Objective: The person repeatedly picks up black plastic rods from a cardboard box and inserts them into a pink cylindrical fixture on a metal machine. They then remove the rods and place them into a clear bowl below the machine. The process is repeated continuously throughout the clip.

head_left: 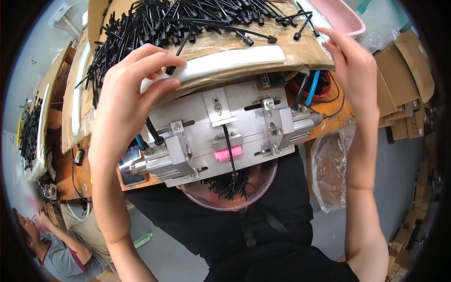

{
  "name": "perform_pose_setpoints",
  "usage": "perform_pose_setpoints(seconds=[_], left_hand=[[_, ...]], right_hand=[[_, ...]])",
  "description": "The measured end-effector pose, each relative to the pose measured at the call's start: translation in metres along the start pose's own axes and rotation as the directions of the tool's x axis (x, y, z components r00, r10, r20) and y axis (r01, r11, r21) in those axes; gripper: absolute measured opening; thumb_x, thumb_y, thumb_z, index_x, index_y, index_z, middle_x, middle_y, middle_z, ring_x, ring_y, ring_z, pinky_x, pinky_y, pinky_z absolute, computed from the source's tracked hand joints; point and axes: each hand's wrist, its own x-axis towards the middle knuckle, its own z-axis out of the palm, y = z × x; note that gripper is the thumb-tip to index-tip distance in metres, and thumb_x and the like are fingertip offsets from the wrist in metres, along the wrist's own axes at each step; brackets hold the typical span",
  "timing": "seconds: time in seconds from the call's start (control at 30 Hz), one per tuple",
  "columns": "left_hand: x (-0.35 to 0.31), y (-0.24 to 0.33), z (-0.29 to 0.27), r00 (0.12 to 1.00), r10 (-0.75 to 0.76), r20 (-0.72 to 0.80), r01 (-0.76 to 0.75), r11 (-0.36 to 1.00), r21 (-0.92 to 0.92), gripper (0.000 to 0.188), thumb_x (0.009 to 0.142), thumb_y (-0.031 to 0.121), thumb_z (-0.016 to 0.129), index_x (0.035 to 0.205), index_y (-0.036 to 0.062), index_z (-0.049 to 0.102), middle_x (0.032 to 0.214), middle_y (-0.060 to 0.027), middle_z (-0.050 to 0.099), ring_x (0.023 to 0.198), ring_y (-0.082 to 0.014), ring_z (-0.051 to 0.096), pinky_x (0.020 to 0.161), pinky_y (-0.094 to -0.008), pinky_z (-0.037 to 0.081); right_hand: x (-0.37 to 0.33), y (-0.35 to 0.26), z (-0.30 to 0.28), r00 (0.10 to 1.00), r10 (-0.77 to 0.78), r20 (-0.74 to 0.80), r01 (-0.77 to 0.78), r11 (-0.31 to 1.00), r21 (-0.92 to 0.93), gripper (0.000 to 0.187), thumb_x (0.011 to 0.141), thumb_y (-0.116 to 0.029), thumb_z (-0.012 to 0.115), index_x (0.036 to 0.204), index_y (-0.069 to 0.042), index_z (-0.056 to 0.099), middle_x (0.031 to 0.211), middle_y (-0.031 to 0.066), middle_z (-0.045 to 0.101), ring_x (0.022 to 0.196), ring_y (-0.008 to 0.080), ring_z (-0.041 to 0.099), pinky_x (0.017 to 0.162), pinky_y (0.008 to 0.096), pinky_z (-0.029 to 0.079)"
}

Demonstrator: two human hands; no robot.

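Observation:
My left hand (127, 84) is raised at the left over the front edge of the cardboard. Its thumb and forefinger are apart, with the end of a black plastic rod (170, 70) between them. My right hand (352, 66) is at the upper right, thumb and forefinger apart, the forefinger's tip close to a thin black rod (315, 32). Between my forearms sits a metal clamping fixture (178, 98) with two cylinders. One black rod (228, 143) lies across its middle, beside a pink piece (229, 152), and its lower end hangs over a clear bowl (206, 205).
A heap of black rods (159, 23) covers the cardboard (307, 49), edged by a white strip (235, 57). A pink tub (343, 16) stands at the far right, a plastic bag (329, 169) below. Another person (70, 249) sits at lower left.

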Motion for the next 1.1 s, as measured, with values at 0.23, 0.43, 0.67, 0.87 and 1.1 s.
perform_pose_setpoints(seconds=[0.23, 0.43, 0.67, 0.87, 1.1], left_hand=[[-0.054, 0.031, 0.022, 0.957, -0.061, -0.283, 0.084, 0.994, 0.073, 0.047, 0.071, -0.011, 0.071, 0.116, 0.0041, 0.068, 0.085, -0.0048, 0.058, 0.075, -0.0135, 0.053, 0.068, -0.0264, 0.046], [-0.13, 0.103, 0.096, 0.977, -0.118, -0.18, 0.151, 0.971, 0.186, 0.062, 0.074, -0.005, 0.066, 0.134, -0.0099, 0.051, 0.089, -0.0091, 0.056, 0.075, -0.0191, 0.054, 0.072, -0.0308, 0.047], [-0.129, 0.112, 0.131, 0.968, -0.251, -0.017, 0.245, 0.926, 0.287, 0.068, 0.075, -0.005, 0.059, 0.14, -0.0093, 0.042, 0.093, -0.0083, 0.05, 0.082, -0.0197, 0.051, 0.076, -0.0291, 0.048], [-0.139, 0.108, 0.129, 0.948, -0.318, 0.001, 0.307, 0.918, 0.252, 0.068, 0.077, -0.003, 0.062, 0.142, -0.009, 0.04, 0.104, -0.0123, 0.051, 0.092, -0.0249, 0.053, 0.082, -0.0333, 0.049], [-0.141, 0.121, 0.098, 0.92, -0.387, -0.057, 0.388, 0.922, 0.002, 0.077, 0.071, -0.008, 0.073, 0.142, -0.0042, 0.044, 0.111, -0.0139, 0.054, 0.093, -0.0292, 0.05, 0.082, -0.0371, 0.045]], right_hand=[[0.066, 0.02, 0.04, 0.955, -0.064, 0.291, -0.064, 0.909, 0.411, 0.019, 0.093, -0.01, 0.062, 0.105, 0.004, 0.067, 0.085, 0.0129, 0.07, 0.071, 0.0144, 0.067, 0.06, 0.0234, 0.052], [0.073, -0.038, -0.004, 0.918, 0.38, 0.112, -0.249, 0.333, 0.909, 0.019, 0.09, -0.008, 0.066, 0.102, 0.006, 0.065, 0.085, 0.016, 0.071, 0.071, 0.0161, 0.07, 0.051, 0.0188, 0.051], [0.015, -0.023, -0.023, 0.888, 0.428, 0.167, -0.289, 0.238, 0.927, 0.027, 0.102, -0.021, 0.055, 0.117, 0.001, 0.059, 0.096, 0.0119, 0.067, 0.077, 0.0137, 0.059, 0.07, 0.0226, 0.048], [-0.059, -0.132, -0.014, 0.948, 0.286, 0.139, -0.26, 0.447, 0.856, 0.034, 0.084, -0.005, 0.073, 0.114, 0.004, 0.061, 0.097, 0.0145, 0.069, 0.065, 0.0143, 0.06, 0.058, 0.0232, 0.049], [-0.117, -0.19, 0.011, 0.957, 0.148, 0.251, -0.285, 0.652, 0.702, 0.065, 0.072, -0.001, 0.079, 0.131, 0.007, 0.055, 0.073, 0.0082, 0.062, 0.058, 0.0171, 0.058, 0.052, 0.031, 0.046]])
